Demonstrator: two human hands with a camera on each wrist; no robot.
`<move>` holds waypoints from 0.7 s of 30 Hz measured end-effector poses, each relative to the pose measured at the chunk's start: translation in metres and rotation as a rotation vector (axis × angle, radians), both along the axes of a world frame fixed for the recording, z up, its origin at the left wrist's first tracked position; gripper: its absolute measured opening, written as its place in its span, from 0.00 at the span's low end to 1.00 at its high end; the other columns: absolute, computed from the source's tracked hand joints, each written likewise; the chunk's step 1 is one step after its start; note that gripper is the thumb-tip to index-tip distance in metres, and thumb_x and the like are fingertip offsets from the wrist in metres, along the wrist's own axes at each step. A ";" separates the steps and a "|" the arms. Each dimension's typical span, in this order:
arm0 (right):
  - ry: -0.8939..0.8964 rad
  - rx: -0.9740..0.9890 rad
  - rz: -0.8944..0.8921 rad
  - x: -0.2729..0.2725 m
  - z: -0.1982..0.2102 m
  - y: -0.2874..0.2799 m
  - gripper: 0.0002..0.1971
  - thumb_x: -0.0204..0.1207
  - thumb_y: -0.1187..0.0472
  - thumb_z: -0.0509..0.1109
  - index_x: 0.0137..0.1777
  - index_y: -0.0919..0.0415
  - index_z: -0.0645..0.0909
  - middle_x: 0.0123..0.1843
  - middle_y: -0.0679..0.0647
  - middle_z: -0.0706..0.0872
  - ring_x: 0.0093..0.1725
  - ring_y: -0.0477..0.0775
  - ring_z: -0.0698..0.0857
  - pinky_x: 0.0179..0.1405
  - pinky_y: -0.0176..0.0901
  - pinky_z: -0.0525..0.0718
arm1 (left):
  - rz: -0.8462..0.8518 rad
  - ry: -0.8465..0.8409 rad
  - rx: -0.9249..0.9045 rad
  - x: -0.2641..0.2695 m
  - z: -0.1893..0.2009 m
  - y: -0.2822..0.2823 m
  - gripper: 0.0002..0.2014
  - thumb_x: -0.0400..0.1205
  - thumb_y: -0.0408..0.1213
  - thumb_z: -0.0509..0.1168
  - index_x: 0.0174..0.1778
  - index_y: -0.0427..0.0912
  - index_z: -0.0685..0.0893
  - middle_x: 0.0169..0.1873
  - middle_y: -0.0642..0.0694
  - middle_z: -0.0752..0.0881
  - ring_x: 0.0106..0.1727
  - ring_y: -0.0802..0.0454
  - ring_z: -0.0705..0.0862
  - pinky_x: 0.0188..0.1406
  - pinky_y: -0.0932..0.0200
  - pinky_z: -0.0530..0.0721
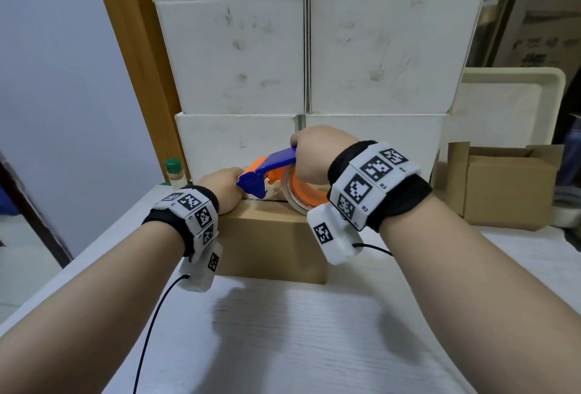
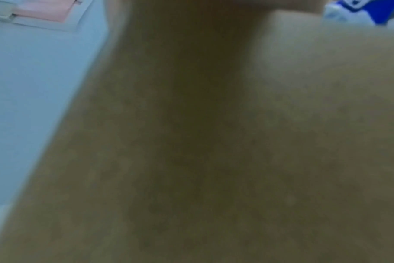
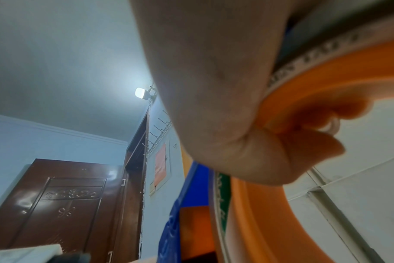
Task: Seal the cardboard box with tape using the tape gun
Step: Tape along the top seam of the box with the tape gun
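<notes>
The cardboard box [image 1: 270, 236] sits on the white table [image 1: 314, 330] just in front of the stacked white boxes [image 1: 308, 57], and the tape gun [image 1: 267, 173] is on its top, blue nose pointing left and lying near the left end of the top, close to the left hand [image 1: 221, 189]. The right hand [image 1: 314, 154] grips the tape gun, fingers curled round its orange frame as the right wrist view shows, with the clear tape roll [image 1: 298, 198] just under the palm. The left hand rests on the left end of the box top; whether its fingers lie flat or hook over the far edge cannot be told, since the left wrist view is only a brown blur. The step in hand looks like laying tape along the top seam, though how much tape is already down is hidden behind the hands. To do it well, keep the nose pressed flat on the cardboard and centred over the seam, draw it in one straight steady pull, and let the left hand hold the box firmly so it cannot slide or tip. A lifted nose would probably leave wrinkles or a loose end
</notes>
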State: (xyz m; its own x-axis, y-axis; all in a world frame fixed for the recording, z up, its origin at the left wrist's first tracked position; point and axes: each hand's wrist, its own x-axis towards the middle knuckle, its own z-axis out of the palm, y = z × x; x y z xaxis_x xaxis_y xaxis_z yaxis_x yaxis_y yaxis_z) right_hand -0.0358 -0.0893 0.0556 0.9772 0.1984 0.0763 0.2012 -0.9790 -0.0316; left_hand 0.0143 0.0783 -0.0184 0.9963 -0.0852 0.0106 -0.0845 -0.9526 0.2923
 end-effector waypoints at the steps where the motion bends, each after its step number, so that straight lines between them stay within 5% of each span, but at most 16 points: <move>1: 0.004 0.003 -0.004 0.000 0.000 0.000 0.13 0.74 0.64 0.61 0.57 0.57 0.79 0.44 0.53 0.82 0.41 0.55 0.81 0.43 0.45 0.80 | 0.000 -0.015 0.012 -0.002 0.001 -0.001 0.10 0.84 0.33 0.57 0.58 0.40 0.80 0.56 0.39 0.85 0.56 0.41 0.83 0.62 0.49 0.80; 8: 0.011 0.023 -0.017 -0.001 0.000 -0.002 0.13 0.73 0.64 0.61 0.57 0.57 0.79 0.46 0.54 0.83 0.42 0.55 0.81 0.43 0.45 0.80 | -0.002 -0.012 -0.053 -0.005 0.005 -0.005 0.11 0.84 0.30 0.56 0.58 0.33 0.80 0.56 0.35 0.85 0.50 0.43 0.80 0.51 0.58 0.74; 21: -0.006 0.037 0.004 -0.003 -0.001 -0.004 0.14 0.73 0.65 0.61 0.57 0.57 0.78 0.44 0.53 0.81 0.42 0.55 0.79 0.41 0.44 0.77 | 0.007 0.045 -0.077 -0.005 -0.004 -0.009 0.12 0.85 0.35 0.56 0.59 0.32 0.78 0.47 0.38 0.80 0.49 0.43 0.79 0.54 0.52 0.77</move>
